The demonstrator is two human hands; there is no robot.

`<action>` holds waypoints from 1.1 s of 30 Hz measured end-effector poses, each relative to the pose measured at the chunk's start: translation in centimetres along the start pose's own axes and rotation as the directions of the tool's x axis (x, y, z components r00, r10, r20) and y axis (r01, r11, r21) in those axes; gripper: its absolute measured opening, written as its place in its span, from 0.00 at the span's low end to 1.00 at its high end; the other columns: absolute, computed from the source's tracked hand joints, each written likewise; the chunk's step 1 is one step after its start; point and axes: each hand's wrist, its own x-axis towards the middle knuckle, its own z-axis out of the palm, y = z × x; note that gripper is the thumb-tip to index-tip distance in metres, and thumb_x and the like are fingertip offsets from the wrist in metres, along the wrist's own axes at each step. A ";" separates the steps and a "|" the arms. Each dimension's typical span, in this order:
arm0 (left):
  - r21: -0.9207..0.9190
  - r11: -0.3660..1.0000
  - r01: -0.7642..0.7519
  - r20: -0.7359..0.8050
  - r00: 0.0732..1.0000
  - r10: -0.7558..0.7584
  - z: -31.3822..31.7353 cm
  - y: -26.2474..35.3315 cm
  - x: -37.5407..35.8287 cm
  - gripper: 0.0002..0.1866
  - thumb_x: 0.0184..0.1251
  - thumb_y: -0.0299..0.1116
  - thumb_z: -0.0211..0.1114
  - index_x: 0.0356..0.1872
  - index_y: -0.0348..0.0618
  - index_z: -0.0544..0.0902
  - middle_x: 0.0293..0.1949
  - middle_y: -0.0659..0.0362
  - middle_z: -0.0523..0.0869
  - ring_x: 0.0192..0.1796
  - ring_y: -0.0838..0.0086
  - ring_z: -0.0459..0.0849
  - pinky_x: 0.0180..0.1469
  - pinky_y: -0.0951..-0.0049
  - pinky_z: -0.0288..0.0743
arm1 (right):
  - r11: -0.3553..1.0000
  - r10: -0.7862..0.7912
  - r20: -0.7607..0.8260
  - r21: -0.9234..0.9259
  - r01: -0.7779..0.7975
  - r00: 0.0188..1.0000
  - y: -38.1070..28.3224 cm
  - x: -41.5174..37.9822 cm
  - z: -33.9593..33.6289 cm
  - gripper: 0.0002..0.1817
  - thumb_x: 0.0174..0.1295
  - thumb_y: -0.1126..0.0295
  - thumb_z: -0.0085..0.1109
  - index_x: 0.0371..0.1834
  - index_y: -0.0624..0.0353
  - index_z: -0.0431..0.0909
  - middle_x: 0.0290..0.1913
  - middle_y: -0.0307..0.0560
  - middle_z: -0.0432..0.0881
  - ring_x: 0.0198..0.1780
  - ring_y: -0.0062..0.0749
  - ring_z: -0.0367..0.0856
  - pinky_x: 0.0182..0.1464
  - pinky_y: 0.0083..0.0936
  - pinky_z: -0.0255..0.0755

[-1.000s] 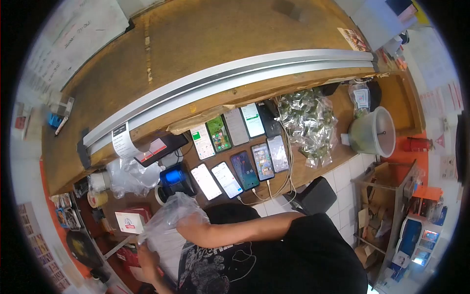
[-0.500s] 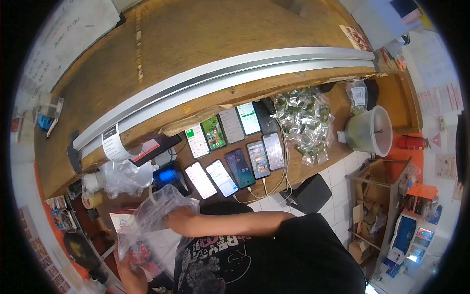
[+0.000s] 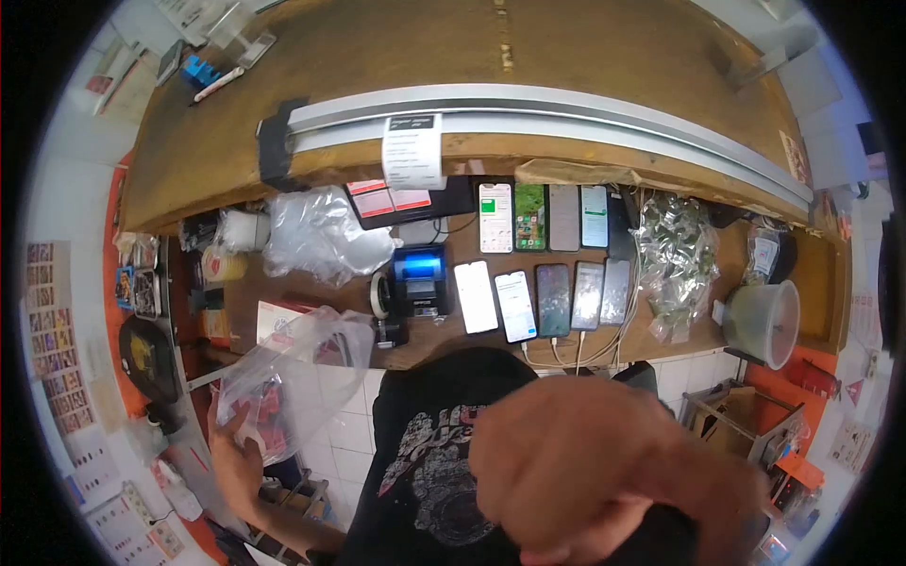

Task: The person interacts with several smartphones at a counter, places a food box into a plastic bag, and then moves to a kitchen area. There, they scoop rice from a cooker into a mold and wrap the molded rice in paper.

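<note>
My left hand (image 3: 236, 464) grips a clear plastic bag (image 3: 321, 373) at the lower left, below the counter edge. Reddish contents (image 3: 270, 415) show through the film near my fingers. Large and close to the camera, my right hand (image 3: 576, 453) is raised in front of my black shirt, its fingers curled in. Whatever it may hold is hidden. Behind the bag, a white and red box (image 3: 276, 323) lies on the lower counter. A black label printer (image 3: 421, 281) with a blue-lit top stands beside a roll of tape (image 3: 379, 294).
Several phones (image 3: 553, 300) lie in two rows on the lower counter, some with charging cables (image 3: 609, 357). To their right are small clear packets of green leaves (image 3: 676, 255) and a translucent bucket (image 3: 761, 324). Crumpled plastic bags (image 3: 326, 236) lie left. A metal-edged shelf (image 3: 566, 106) overhangs everything.
My right hand has left the plastic bag and risen right, close to the camera. My left hand still holds the bag. The view has turned left.
</note>
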 end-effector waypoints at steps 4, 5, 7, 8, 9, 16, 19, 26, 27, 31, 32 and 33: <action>0.016 0.989 0.144 0.060 0.988 -0.145 -0.2 -3.7 -0.8 0.36 0.46 0.10 0.56 0.61 0.40 0.86 0.76 0.40 0.70 0.78 0.43 0.68 0.78 0.54 0.63 | 0.999 -0.039 -0.008 0.026 0.039 0.999 0.9 1.4 4.3 0.10 0.65 0.70 0.66 0.43 0.63 0.79 0.35 0.52 0.81 0.36 0.40 0.83 0.41 0.36 0.76; -0.029 0.982 0.184 0.068 0.981 -0.182 -0.3 -4.9 -1.2 0.36 0.45 0.10 0.55 0.62 0.40 0.86 0.76 0.40 0.70 0.78 0.44 0.67 0.79 0.55 0.61 | 0.999 -0.040 -0.007 0.024 0.040 0.999 1.5 1.6 5.5 0.10 0.65 0.70 0.67 0.42 0.64 0.79 0.35 0.53 0.81 0.36 0.40 0.82 0.41 0.36 0.76; -0.021 0.982 0.190 0.038 0.981 -0.189 -0.7 -7.1 -2.1 0.36 0.46 0.10 0.56 0.62 0.41 0.86 0.76 0.41 0.70 0.78 0.45 0.67 0.79 0.55 0.60 | 1.000 -0.022 -0.007 0.008 0.022 1.000 2.5 2.0 7.7 0.10 0.63 0.70 0.68 0.41 0.65 0.79 0.35 0.53 0.81 0.36 0.40 0.82 0.41 0.35 0.76; -0.017 0.983 0.184 0.004 0.983 -0.184 -0.6 -7.9 -2.4 0.36 0.46 0.10 0.56 0.62 0.41 0.86 0.76 0.41 0.69 0.78 0.45 0.67 0.80 0.55 0.60 | 1.000 -0.008 -0.002 -0.005 0.008 1.000 3.1 2.2 8.7 0.11 0.63 0.70 0.68 0.40 0.65 0.80 0.35 0.54 0.81 0.35 0.40 0.82 0.40 0.35 0.76; -0.079 0.958 0.275 0.020 0.961 -0.274 0.6 -12.6 -3.2 0.36 0.46 0.10 0.56 0.61 0.42 0.87 0.76 0.41 0.70 0.79 0.46 0.67 0.80 0.56 0.60 | 1.000 0.014 0.005 -0.025 -0.014 1.000 3.6 2.5 9.5 0.11 0.62 0.70 0.69 0.40 0.66 0.80 0.36 0.54 0.81 0.35 0.40 0.81 0.40 0.35 0.76; -0.063 0.964 0.259 -0.101 0.959 -0.264 -1.9 -22.2 -3.7 0.32 0.51 0.11 0.57 0.58 0.44 0.90 0.77 0.43 0.70 0.79 0.48 0.68 0.78 0.57 0.63 | 0.872 0.204 0.150 -0.477 -0.110 0.967 19.9 4.4 11.8 0.04 0.69 0.75 0.61 0.43 0.63 0.81 0.40 0.46 0.78 0.42 0.33 0.79 0.45 0.28 0.74; -0.015 0.951 0.309 -0.131 0.942 -0.308 -3.5 -25.4 -2.5 0.26 0.56 0.13 0.60 0.54 0.43 0.91 0.76 0.41 0.71 0.77 0.47 0.71 0.75 0.57 0.68 | 0.444 0.461 -0.072 -0.844 -0.300 0.885 33.7 0.7 12.9 0.27 0.62 0.56 0.73 0.58 0.60 0.79 0.48 0.52 0.77 0.52 0.47 0.79 0.56 0.41 0.73; 0.009 0.955 0.296 -0.034 0.955 -0.295 -4.6 -32.6 2.6 0.30 0.58 0.16 0.62 0.66 0.37 0.82 0.75 0.34 0.69 0.76 0.41 0.69 0.78 0.55 0.63 | -0.126 0.723 -0.146 -0.989 -0.079 0.675 54.1 -4.9 20.1 0.68 0.47 0.47 0.82 0.87 0.52 0.45 0.77 0.75 0.57 0.73 0.70 0.63 0.72 0.65 0.59; -0.071 0.938 0.339 0.035 0.941 -0.337 -4.8 -32.7 3.7 0.32 0.59 0.17 0.63 0.70 0.38 0.78 0.76 0.34 0.67 0.78 0.41 0.66 0.79 0.54 0.61 | -0.201 0.758 -0.214 -0.975 -0.092 0.616 55.0 -3.9 20.3 0.68 0.47 0.48 0.82 0.87 0.51 0.45 0.77 0.74 0.57 0.73 0.69 0.62 0.73 0.65 0.58; -0.070 0.983 0.171 0.083 0.983 -0.165 -2.5 -36.4 8.4 0.35 0.60 0.20 0.65 0.73 0.37 0.73 0.76 0.33 0.66 0.79 0.39 0.64 0.79 0.53 0.59 | -0.316 0.751 -0.290 -0.947 -0.062 0.593 56.9 -3.5 20.2 0.66 0.48 0.54 0.80 0.88 0.46 0.43 0.75 0.73 0.59 0.73 0.66 0.62 0.75 0.63 0.56; -0.121 0.988 0.099 0.102 0.991 -0.087 -1.8 -36.6 10.2 0.35 0.60 0.21 0.65 0.73 0.35 0.71 0.76 0.32 0.66 0.78 0.38 0.63 0.79 0.52 0.59 | -0.348 0.732 -0.306 -0.936 -0.051 0.609 56.9 -3.4 20.2 0.66 0.49 0.54 0.80 0.88 0.45 0.43 0.75 0.73 0.60 0.73 0.66 0.62 0.74 0.63 0.56; -0.174 0.985 0.022 0.114 0.993 -0.002 -1.7 -36.5 11.8 0.37 0.61 0.23 0.66 0.74 0.34 0.69 0.75 0.31 0.66 0.78 0.37 0.63 0.79 0.51 0.59 | -0.340 0.725 -0.313 -0.937 -0.076 0.613 56.7 -2.9 20.0 0.67 0.49 0.54 0.80 0.88 0.43 0.41 0.73 0.72 0.61 0.74 0.66 0.61 0.74 0.63 0.56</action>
